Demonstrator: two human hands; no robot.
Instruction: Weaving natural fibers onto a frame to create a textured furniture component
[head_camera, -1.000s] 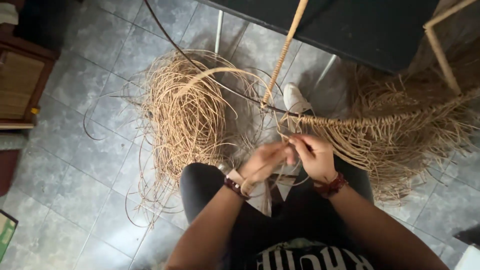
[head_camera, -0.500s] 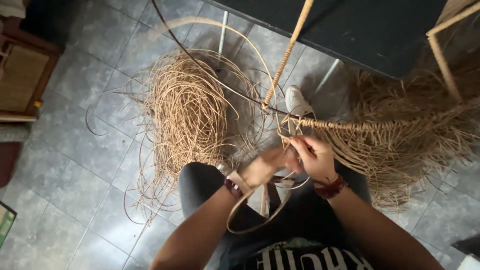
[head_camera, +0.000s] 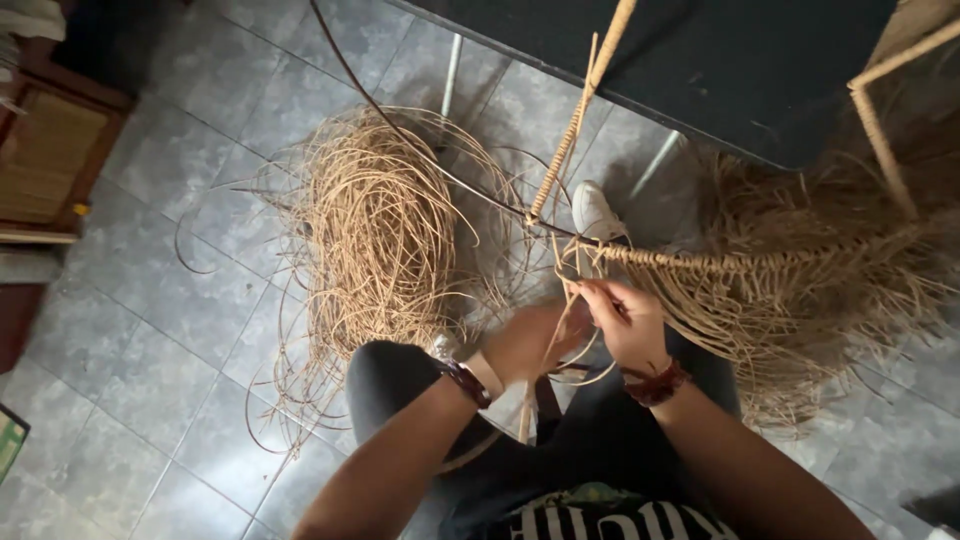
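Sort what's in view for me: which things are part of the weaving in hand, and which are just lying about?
In use:
left hand and right hand, pinching a rattan strand
wrapped frame rod
upright wrapped rod
loose strand heap

Lying about:
wooden cabinet
black table
white shoe

Both hands, left hand (head_camera: 530, 340) and right hand (head_camera: 625, 320), pinch rattan strands (head_camera: 585, 275) at the woven rod (head_camera: 720, 262); loose coil (head_camera: 375, 230) on floor (head_camera: 120, 380).

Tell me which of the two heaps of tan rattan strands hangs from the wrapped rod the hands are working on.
The heap on the right: its strands hang off the wrapped rod. The coiled heap on the left lies loose on the grey tiles.
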